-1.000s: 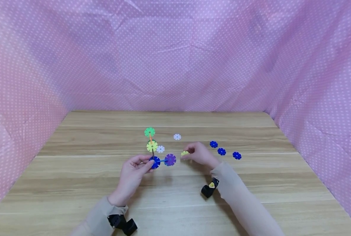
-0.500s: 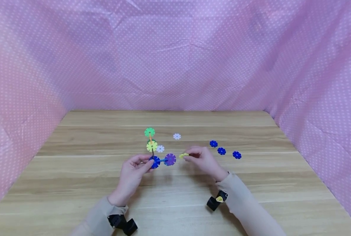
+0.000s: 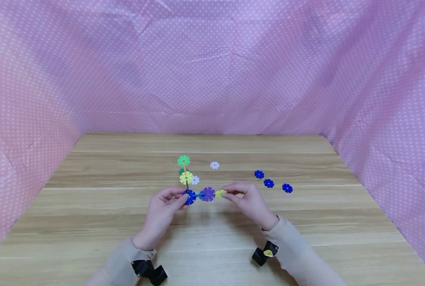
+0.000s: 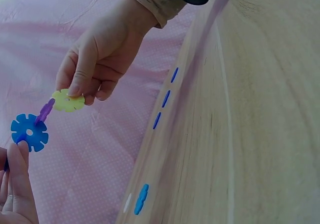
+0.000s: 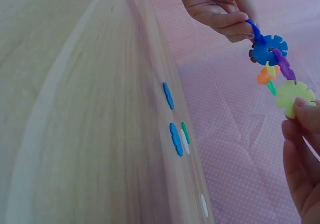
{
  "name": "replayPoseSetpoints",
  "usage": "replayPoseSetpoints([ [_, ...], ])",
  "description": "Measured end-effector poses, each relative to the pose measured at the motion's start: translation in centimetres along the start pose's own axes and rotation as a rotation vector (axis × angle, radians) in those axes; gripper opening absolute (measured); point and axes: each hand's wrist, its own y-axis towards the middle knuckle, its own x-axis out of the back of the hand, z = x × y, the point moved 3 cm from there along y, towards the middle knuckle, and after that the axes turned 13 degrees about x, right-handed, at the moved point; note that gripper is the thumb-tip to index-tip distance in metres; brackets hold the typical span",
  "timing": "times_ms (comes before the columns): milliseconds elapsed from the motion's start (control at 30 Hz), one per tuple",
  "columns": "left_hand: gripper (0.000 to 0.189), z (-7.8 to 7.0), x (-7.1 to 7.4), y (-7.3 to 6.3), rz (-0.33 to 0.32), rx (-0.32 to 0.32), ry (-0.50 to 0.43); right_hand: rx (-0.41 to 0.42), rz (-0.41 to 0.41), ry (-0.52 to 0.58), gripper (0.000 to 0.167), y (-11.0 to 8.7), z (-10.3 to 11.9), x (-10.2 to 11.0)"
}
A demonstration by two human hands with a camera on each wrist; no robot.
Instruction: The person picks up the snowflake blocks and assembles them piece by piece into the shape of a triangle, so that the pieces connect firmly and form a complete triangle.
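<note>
Left hand (image 3: 161,209): pinches dark-blue notched plastic disc (image 3: 191,198), left of purple notched plastic disc (image 3: 209,195).
Right hand (image 3: 250,201): pinches yellow notched plastic disc (image 3: 219,193), right of the purple one, seemingly touching it.

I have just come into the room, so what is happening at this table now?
A person is working with small notched plastic discs. The left hand pinches the dark blue disc of a linked chain, held above the table. The right hand pinches a yellow disc against the edge of the chain's purple disc; whether it is slotted in, I cannot tell. Three loose blue discs and two white discs lie on the table.
</note>
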Motion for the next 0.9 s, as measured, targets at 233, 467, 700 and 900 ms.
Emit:
replayPoseSetpoints([
  [233,0.023,0.15,-0.08,0.06,0.01,0.009,-0.002,0.045,-0.061,-0.022,0.008,-0.24,0.27,0.13],
  [467,0.022,0.25,-0.15,0.15,0.009,0.007,-0.002,0.122,-0.09,-0.024,0.008,-0.31,0.57,0.22],
  [700,0.022,0.31,-0.34,0.09,0.02,0.017,-0.007,0.179,-0.098,-0.029,0.009,-0.37,0.75,0.13],
  [900,0.022,0.27,-0.49,0.08,0.021,0.035,-0.003,0.165,-0.133,-0.013,0.008,-0.44,0.74,0.18],
])
